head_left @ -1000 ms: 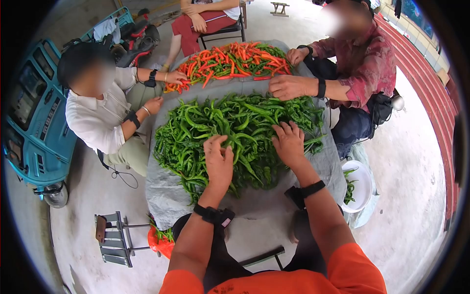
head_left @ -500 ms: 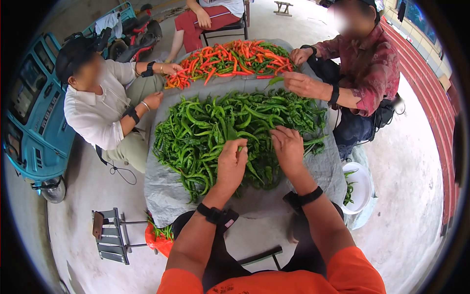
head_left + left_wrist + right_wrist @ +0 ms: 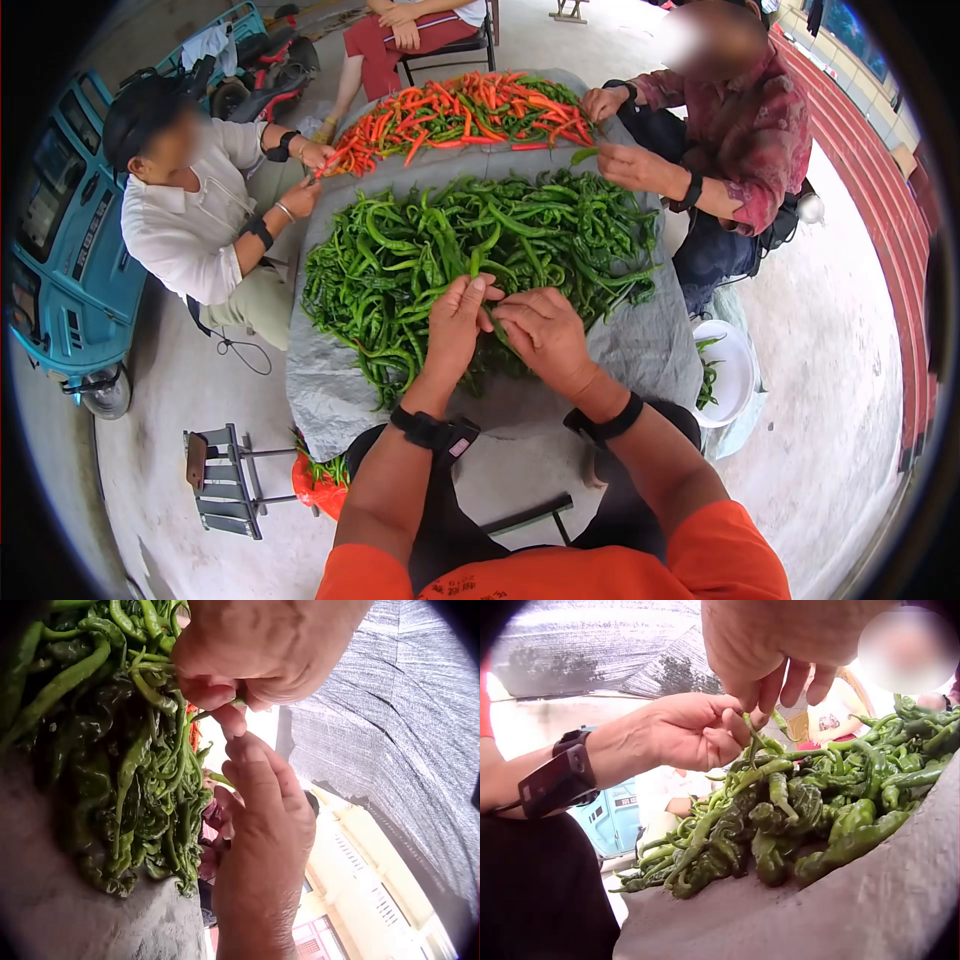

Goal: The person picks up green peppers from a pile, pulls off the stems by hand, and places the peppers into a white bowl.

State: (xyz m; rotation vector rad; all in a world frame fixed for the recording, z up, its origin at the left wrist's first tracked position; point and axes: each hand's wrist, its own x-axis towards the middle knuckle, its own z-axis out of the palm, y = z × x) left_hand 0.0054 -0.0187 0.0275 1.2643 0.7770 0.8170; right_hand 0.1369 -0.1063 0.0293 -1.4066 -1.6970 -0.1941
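Just over the near part of a heap of long green chili peppers (image 3: 400,270), my two hands meet. My left hand (image 3: 462,325) pinches a green chili pepper (image 3: 475,263) between thumb and fingers. At the other side my right hand (image 3: 550,340) has its thumb and index fingertip pinched on it, close against the left fingers. The left wrist view has a thin stem (image 3: 199,716) poking out by the left hand (image 3: 262,652); the right hand's (image 3: 262,832) fingertips touch there. Fingers partly hide the held pepper.
A grey sheet (image 3: 330,400) covers the table, with red and green peppers (image 3: 470,115) heaped at its far end. People sit left, right and behind. A white bucket (image 3: 735,375) stands right, a folding stool (image 3: 225,480) and red bag (image 3: 318,488) left.
My right hand has left the heap, moving left and toward me to meet the left hand. The left hand has drawn back with a pepper. The person at right has lifted a green pepper.
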